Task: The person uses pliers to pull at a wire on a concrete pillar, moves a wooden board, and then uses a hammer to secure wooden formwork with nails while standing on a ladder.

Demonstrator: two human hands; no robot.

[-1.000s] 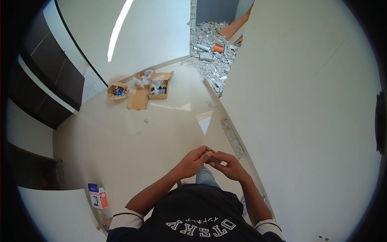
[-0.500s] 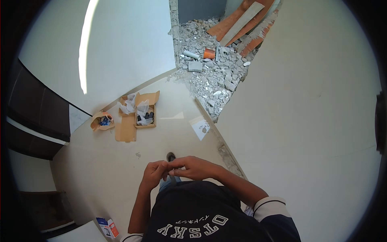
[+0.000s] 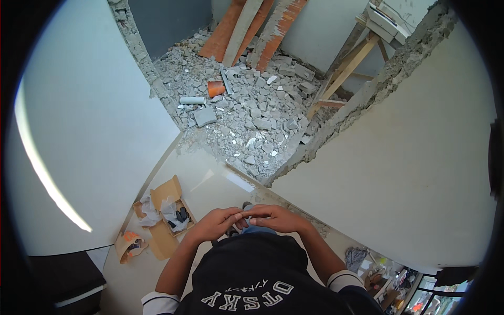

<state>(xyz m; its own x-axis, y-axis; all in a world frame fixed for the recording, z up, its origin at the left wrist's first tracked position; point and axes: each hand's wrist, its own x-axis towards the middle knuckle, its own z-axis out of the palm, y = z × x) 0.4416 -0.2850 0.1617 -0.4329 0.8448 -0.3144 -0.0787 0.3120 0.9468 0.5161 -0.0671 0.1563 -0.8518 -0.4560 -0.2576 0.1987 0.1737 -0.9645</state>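
Note:
My left hand (image 3: pixel 217 224) and my right hand (image 3: pixel 278 220) meet in front of my waist, over my dark T-shirt (image 3: pixel 247 262) and blue jeans. The left fingers curl loosely onto the fingertips of the right, whose index finger reaches across, stretched out, with the thumb apart below it. I see no object in either hand. Past them, to the left on the floor, sit an open cardboard box (image 3: pixel 182 220) with plastic wrap and black items, and a paper bag (image 3: pixel 127 244).
Ahead, a broken wall opening (image 3: pixel 128 29) shows rubble (image 3: pixel 262 121), leaning boards (image 3: pixel 220 37), an orange bucket (image 3: pixel 216 89), a pipe (image 3: pixel 192 100) and a wooden trestle (image 3: pixel 346 68). Walls flank it (image 3: pixel 383 173); jumbled items (image 3: pixel 388 283) lie at lower right.
My view has turned right and moved towards the opening, so more rubble and the trestle show. The boxes slid down in the picture. My hands stay together.

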